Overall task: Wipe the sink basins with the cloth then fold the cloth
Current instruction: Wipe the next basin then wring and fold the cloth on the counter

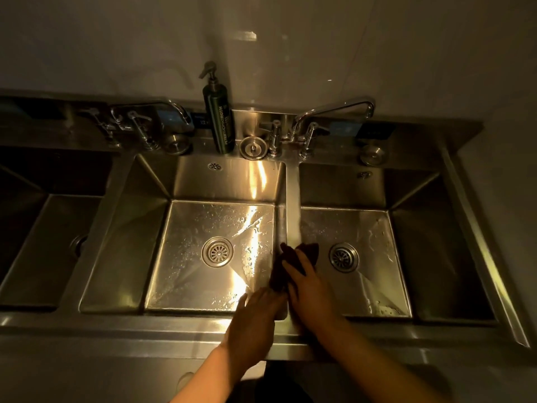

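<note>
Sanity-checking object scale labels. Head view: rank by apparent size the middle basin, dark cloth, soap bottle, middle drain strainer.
1. middle basin, by far the largest.
2. soap bottle and dark cloth: similar; the cloth is partly hidden under the right hand, so unranked.
3. middle drain strainer, smallest.

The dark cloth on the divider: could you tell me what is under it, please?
The dark cloth drapes over the steel divider between middle and right basins; the divider runs on bare behind it. The right hand presses on top, the left hand touches its near end. The covered stretch is hidden.
</note>
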Available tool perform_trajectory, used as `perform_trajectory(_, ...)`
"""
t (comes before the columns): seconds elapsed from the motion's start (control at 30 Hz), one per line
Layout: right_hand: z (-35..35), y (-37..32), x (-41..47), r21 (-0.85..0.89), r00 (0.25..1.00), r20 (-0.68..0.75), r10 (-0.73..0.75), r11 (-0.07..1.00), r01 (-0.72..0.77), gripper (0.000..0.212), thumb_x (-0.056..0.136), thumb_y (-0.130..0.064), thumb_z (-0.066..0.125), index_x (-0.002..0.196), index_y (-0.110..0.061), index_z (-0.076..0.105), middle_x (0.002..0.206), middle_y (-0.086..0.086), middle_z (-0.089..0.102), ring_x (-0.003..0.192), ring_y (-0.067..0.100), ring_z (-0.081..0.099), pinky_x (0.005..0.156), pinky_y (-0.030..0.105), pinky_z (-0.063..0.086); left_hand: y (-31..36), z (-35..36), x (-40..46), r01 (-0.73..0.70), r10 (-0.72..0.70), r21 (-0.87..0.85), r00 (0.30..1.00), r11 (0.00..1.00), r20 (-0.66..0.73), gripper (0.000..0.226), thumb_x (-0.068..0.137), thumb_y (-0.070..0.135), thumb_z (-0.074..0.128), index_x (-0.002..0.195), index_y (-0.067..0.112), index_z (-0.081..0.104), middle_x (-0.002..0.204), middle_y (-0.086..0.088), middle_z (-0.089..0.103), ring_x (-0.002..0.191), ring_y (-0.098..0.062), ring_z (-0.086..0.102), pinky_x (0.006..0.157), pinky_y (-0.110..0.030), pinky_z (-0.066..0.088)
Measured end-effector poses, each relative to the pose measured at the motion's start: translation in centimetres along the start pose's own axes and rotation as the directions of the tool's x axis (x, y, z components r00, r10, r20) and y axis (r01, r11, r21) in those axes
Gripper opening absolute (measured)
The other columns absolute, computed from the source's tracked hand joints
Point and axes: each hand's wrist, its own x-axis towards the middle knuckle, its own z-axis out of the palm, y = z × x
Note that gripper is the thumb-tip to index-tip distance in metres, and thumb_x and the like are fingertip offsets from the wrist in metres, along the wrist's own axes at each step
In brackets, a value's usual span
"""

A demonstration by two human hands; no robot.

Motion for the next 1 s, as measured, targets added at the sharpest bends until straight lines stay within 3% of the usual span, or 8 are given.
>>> perform_trajectory(0.1, 0.6, -0.6, -1.8, -0.035, 0.998, 0.061, 0.029, 0.999, -0.027, 0.054, 0.103, -0.024, 0.05, 0.155, -0.031, 0.039, 0.17, -0.005, 0.011, 0.154, 0.029, 0.022, 0.122, 0.046, 0.031, -0.6, -0.3, -1.3, -0.061, 0.061, 0.015, 0.998, 0.998, -0.013, 0.059, 0.095, 0.003, 0.045, 0.137, 0.045, 0.052, 0.153, 0.022, 0.047, 0.153, -0.013, 0.03, 0.123, -0.048, 0.026)
perform_trajectory(0.27, 0.1, -2.0, -2.7, -0.137, 0.997, 0.034, 0.062, 0.989, -0.057, 0.045, 0.105, -0.028, 0.049, 0.15, -0.034, 0.047, 0.168, 0.001, 0.018, 0.149, 0.028, 0.029, 0.115, 0.039, 0.042, -2.9, -2.4, -2.7, -0.049, 0.049, 0.036, 0.999, 0.998, -0.001, 0.063, 0.103, 0.011, 0.042, 0.156, 0.045, 0.037, 0.166, 0.019, 0.033, 0.157, -0.014, 0.021, 0.128, -0.049, 0.015)
perform_trajectory(0.43, -0.1, -4.7, -2.2, -0.028, 0.987, -0.149, 0.054, 0.998, -0.059, 0.039, 0.101, -0.023, 0.057, 0.14, -0.027, 0.059, 0.161, 0.005, 0.034, 0.14, 0.03, 0.037, 0.113, 0.042, 0.043, -8.4, -5.9, -3.5, 0.052, -0.047, 0.082, 0.997, 0.995, -0.06, 0.055, 0.105, 0.025, 0.042, 0.158, 0.041, 0.036, 0.168, 0.018, 0.029, 0.157, -0.01, 0.018, 0.129, -0.041, 0.01)
perform_trajectory(0.57, 2.1, -9.6, 0.4, 0.108, 0.977, -0.211, -0.008, 0.994, 0.031, 0.038, 0.1, -0.02, 0.06, 0.137, -0.028, 0.061, 0.161, 0.0, 0.033, 0.142, 0.028, 0.037, 0.117, 0.043, 0.037, -14.0, -10.4, -3.1, 0.134, -0.117, 0.206, 0.989, 0.969, -0.093, 0.057, 0.101, 0.03, 0.049, 0.157, 0.036, 0.04, 0.166, 0.009, 0.034, 0.156, -0.018, 0.023, 0.126, -0.043, 0.019)
perform_trajectory(0.73, 5.2, -16.0, 6.0, 0.368, 0.981, -0.193, -0.006, 0.927, 0.078, 0.034, 0.102, -0.019, 0.057, 0.134, -0.028, 0.062, 0.154, -0.006, 0.041, 0.131, 0.013, 0.044, 0.113, 0.024, 0.033, -20.8, -15.5, -4.0, 0.29, -0.229, 0.246, 0.941, 0.925, -0.248, 0.057, 0.1, 0.031, 0.053, 0.155, 0.03, 0.038, 0.164, 0.001, 0.036, 0.157, -0.025, 0.021, 0.125, -0.059, 0.022)
perform_trajectory(0.8, 6.7, -18.0, 8.1, 0.52, 0.984, -0.173, 0.046, 0.852, 0.052, 0.028, 0.101, -0.018, 0.057, 0.127, -0.027, 0.065, 0.144, -0.008, 0.049, 0.123, 0.009, 0.051, 0.111, 0.026, 0.04, -23.1, -17.1, -4.0, 0.377, -0.298, 0.279, 0.911, 0.883, -0.285, 0.061, 0.1, 0.033, 0.054, 0.158, 0.025, 0.036, 0.166, -0.005, 0.032, 0.157, -0.029, 0.021, 0.125, -0.06, 0.023)
perform_trajectory(0.9, 8.6, -20.4, 10.6, 0.77, 0.98, -0.062, 0.188, 0.634, -0.073, 0.018, 0.102, -0.02, 0.058, 0.11, -0.035, 0.064, 0.122, -0.007, 0.064, 0.111, 0.012, 0.062, 0.094, 0.026, 0.051, -26.1, -18.5, -3.8, 0.479, -0.374, 0.255, 0.851, 0.84, -0.368, 0.067, 0.097, 0.034, 0.058, 0.158, 0.022, 0.033, 0.165, -0.01, 0.03, 0.156, -0.033, 0.022, 0.123, -0.059, 0.027)
perform_trajectory(1.0, 11.1, -22.4, 13.4, 0.903, 0.965, 0.078, 0.251, 0.392, -0.175, 0.015, 0.102, -0.016, 0.057, 0.114, -0.009, 0.064, 0.114, 0.013, 0.068, 0.106, 0.031, 0.066, 0.098, 0.053, 0.052, -28.7, -18.4, -3.4, 0.509, -0.419, 0.189, 0.829, 0.84, -0.369, 0.077, 0.098, 0.04, 0.057, 0.163, 0.024, 0.02, 0.172, -0.004, 0.016, 0.16, -0.027, 0.011, 0.127, -0.054, 0.022)
